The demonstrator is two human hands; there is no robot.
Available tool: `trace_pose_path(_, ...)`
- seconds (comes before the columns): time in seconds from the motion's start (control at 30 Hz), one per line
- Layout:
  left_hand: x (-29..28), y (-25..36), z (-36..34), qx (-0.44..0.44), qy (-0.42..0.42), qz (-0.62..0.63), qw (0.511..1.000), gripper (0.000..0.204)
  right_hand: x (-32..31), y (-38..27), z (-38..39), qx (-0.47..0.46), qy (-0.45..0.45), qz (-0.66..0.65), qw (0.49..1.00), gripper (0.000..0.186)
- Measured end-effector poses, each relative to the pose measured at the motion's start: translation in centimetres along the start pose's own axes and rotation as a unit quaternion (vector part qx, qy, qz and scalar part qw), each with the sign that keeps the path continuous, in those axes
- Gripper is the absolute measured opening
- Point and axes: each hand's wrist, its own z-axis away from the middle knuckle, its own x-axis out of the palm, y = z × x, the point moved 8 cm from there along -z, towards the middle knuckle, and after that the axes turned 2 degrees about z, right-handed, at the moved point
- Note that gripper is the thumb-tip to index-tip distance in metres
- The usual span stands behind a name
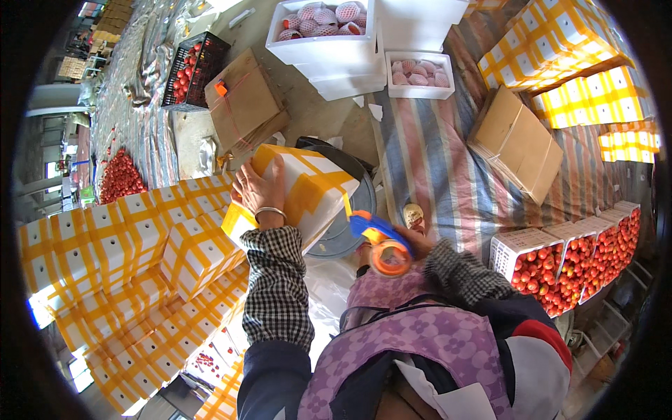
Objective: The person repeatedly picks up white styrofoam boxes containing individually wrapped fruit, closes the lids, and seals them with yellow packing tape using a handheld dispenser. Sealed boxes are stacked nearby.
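A white foam box (318,165) wrapped with bands of yellow tape rests tilted over a round grey drum top (365,203) in front of me. My left hand (260,190), a bangle on its wrist, grips the box's left edge with fingers and thumb spread over the tape. In my right hand (416,242) is a blue tape dispenser (372,229) with an orange roll; my fingers are partly hidden behind it. A short strip of yellow tape (347,204) runs from the dispenser to the box's right corner.
Taped boxes (91,241) are stacked at left, more (556,38) at far right. White crates of tomatoes (532,241) line the right. Flattened cartons (518,143) lie on a striped sheet (437,150). Ahead are a black crate (220,52) and an open foam box of net-wrapped fruit (322,49).
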Motion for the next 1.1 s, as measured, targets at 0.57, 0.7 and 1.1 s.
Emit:
trace_pose_path(0.57,-3.3,1.8,10.7,0.600,-0.230,0.057,0.764,0.072,13.9,-10.7,-7.0,0.006,0.056,0.051,0.997,0.031)
trace_pose_path(0.7,-3.1,2.2,9.9,0.533,-0.170,0.090,0.824,0.058,11.2,-12.7,-9.3,-0.096,0.100,0.165,0.977,0.033)
trace_pose_path(1.1,-3.7,2.8,10.2,0.467,-0.125,0.069,0.873,0.047,1.7,1.9,-2.3,0.107,-0.025,0.073,0.991,0.042)
